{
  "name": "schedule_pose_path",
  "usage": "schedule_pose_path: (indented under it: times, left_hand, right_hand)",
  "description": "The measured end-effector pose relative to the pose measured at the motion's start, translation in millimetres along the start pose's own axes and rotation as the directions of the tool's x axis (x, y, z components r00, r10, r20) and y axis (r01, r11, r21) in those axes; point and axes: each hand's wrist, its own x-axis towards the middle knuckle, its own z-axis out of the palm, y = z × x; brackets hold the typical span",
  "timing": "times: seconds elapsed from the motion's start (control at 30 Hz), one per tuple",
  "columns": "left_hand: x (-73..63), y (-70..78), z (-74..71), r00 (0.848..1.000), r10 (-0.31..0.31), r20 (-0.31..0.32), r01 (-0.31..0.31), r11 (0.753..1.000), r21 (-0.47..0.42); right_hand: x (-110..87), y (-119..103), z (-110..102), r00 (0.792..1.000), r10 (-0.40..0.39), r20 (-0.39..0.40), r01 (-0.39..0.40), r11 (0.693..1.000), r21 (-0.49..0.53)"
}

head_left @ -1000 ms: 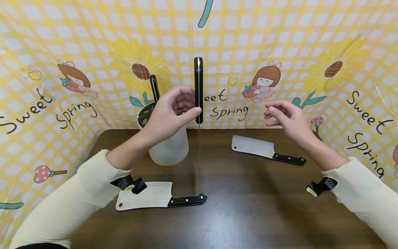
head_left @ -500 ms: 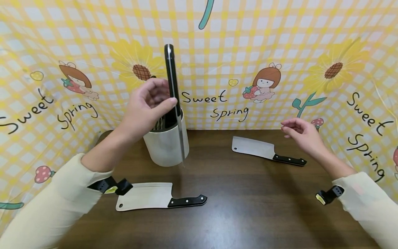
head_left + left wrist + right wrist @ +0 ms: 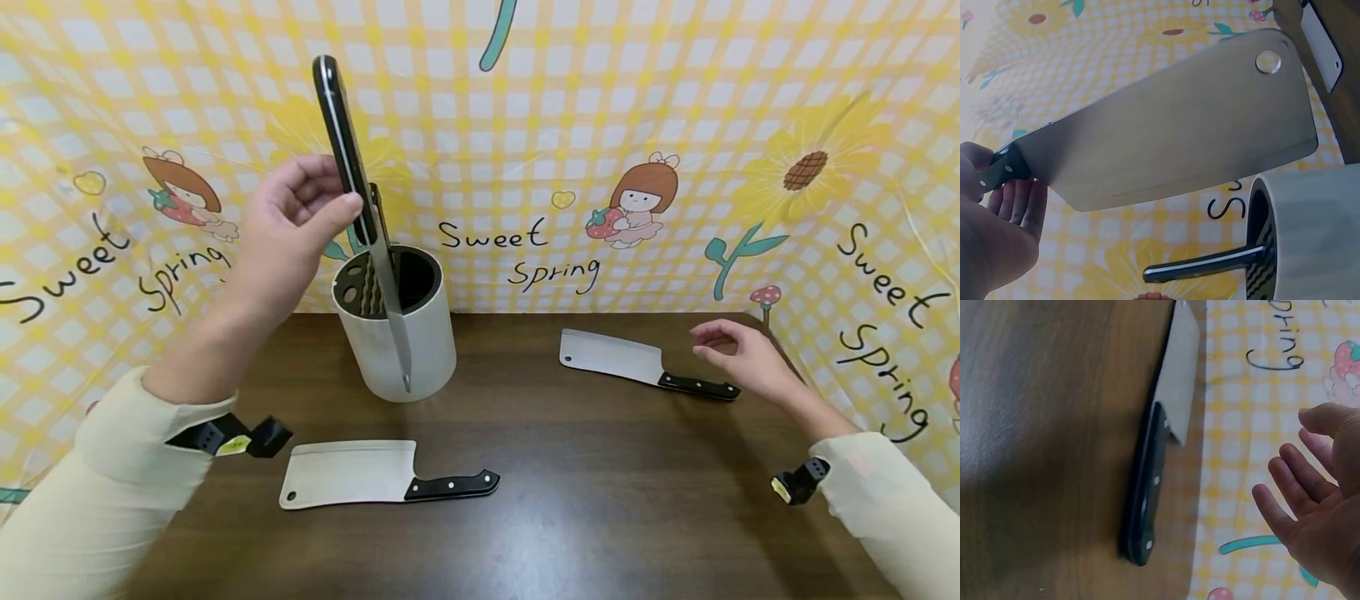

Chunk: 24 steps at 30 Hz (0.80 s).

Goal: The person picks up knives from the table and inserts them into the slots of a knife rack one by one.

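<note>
My left hand (image 3: 288, 225) grips the black handle of a cleaver (image 3: 1166, 125), blade hanging down with its edge toward the head camera. The blade is in front of a white knife block (image 3: 412, 350) with a slotted black top; the left wrist view shows it apart from the rim. Another black-handled knife (image 3: 1204, 264) stands in the block, its blade hidden inside. My right hand (image 3: 742, 354) hovers with loosely bent fingers, holding nothing. Nearest to it, a second cleaver (image 3: 611, 354) lies on the table, handle to the right.
A third cleaver (image 3: 352, 473) lies flat near the front left of the brown wooden table (image 3: 570, 475), handle to the right. Behind the table and at its sides hangs a yellow checked cloth (image 3: 510, 150).
My left hand has carried the cleaver left and up to the knife block, and the handle now leans left. My right hand has drawn right and down. The cleavers on the table have not moved.
</note>
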Motion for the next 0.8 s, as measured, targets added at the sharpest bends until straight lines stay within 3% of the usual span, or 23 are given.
schedule_pose_path:
  times: [0.27, 0.5, 0.8]
  left_hand:
    - [10.2, 1.6, -12.8, 0.997, 0.034, -0.068, -0.036, 0.999, -0.034]
    - [20.9, 2.8, -23.8, 0.993, 0.022, -0.120, -0.027, 0.999, -0.046]
    - [38.0, 0.2, -30.8, 0.982, 0.051, -0.180, -0.087, 0.976, -0.198]
  right_hand:
    - [-5.9, 22, 9, 0.995, 0.006, 0.100, 0.006, 0.993, -0.122]
    - [-10.9, 40, 21, 0.982, -0.050, 0.184, 0.087, 0.975, -0.202]
    - [-12.7, 51, 29, 0.975, -0.071, 0.212, 0.117, 0.970, -0.213]
